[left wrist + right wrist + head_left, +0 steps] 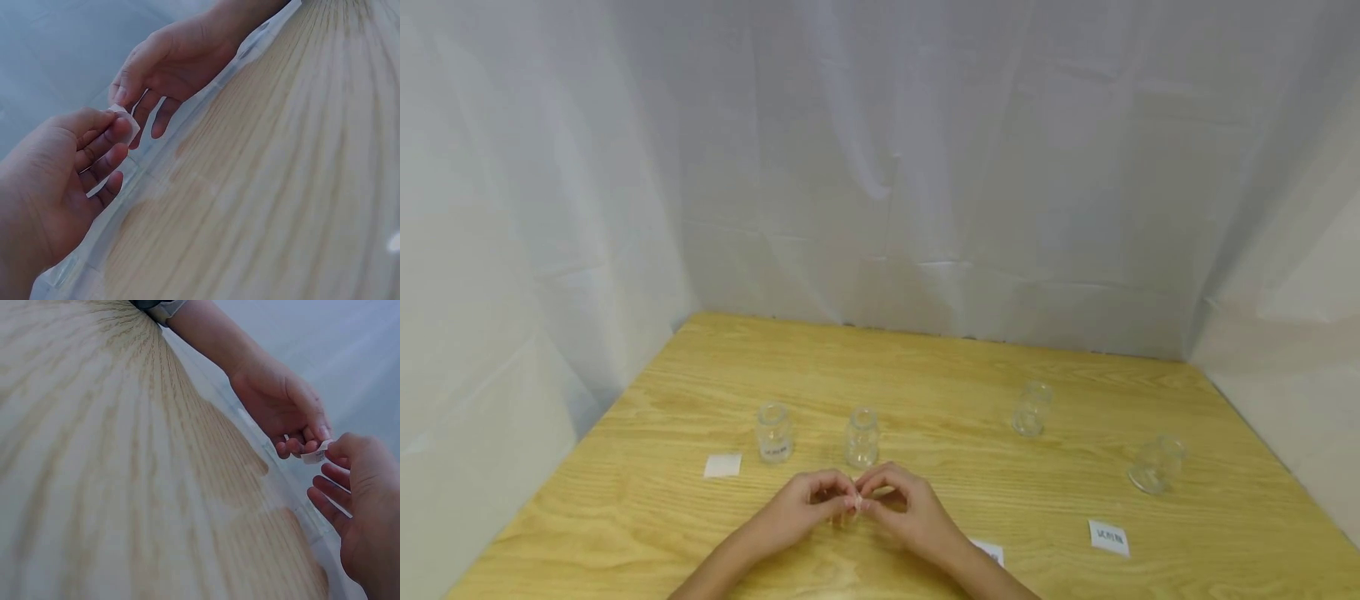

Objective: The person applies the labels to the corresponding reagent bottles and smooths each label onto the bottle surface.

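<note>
A small white paper label [314,455] is held up between both hands, with faint print on it in the right wrist view. My left hand [797,510] pinches one side of it between thumb and fingers. From the other side my right hand [917,515] pinches it too, its remaining fingers loosely bent in the right wrist view. Just beyond the fingertips stands a clear glass jar [862,437]. To its left is another glass jar [774,433] with a printed label low on its front. In the head view, the fingers hide most of the held label.
Two more glass jars, one [1032,410] farther back and one [1156,465] at the right, are on the wooden table [940,367]. A blank white slip [722,466] lies at left, a printed label [1108,538] at right. My right forearm partly covers another label [990,551]. White sheeting [970,167] surrounds the table.
</note>
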The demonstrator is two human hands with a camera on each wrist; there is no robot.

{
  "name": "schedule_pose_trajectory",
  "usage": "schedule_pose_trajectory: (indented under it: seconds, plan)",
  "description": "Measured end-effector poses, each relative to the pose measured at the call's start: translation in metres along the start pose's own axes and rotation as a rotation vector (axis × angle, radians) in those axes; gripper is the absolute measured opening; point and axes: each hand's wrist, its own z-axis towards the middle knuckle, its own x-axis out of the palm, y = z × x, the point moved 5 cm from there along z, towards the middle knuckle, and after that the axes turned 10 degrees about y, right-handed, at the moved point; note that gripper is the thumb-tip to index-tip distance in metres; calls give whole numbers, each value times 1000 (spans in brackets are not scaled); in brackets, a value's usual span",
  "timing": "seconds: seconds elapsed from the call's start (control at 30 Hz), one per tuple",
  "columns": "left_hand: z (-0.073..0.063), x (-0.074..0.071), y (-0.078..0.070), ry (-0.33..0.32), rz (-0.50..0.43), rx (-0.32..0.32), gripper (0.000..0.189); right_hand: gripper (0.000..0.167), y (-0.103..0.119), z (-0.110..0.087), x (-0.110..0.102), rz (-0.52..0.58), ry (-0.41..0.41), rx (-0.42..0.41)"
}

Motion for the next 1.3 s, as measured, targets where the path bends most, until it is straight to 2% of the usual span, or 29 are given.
schedule_pose_trajectory:
  seconds: [0.23,0.47,0.73,1.07,1.3]
  plan:
    - [0,-3,0,-40,14,8,13,2,1,0,-4,-54,-71,32]
    - [-1,-8,3,-139,55,-21,10,4,-3,-2,-9,-26,-158,114]
    - [-3,-11,0,-223,69,-53,8,3,-6,-3,-12,-14,-221,141]
    - [-5,-16,1,-325,61,-100,4,5,-4,-3,-14,-19,-253,167]
    - [-5,-18,2,-365,48,-131,4,4,-4,-3,-15,-3,-270,186]
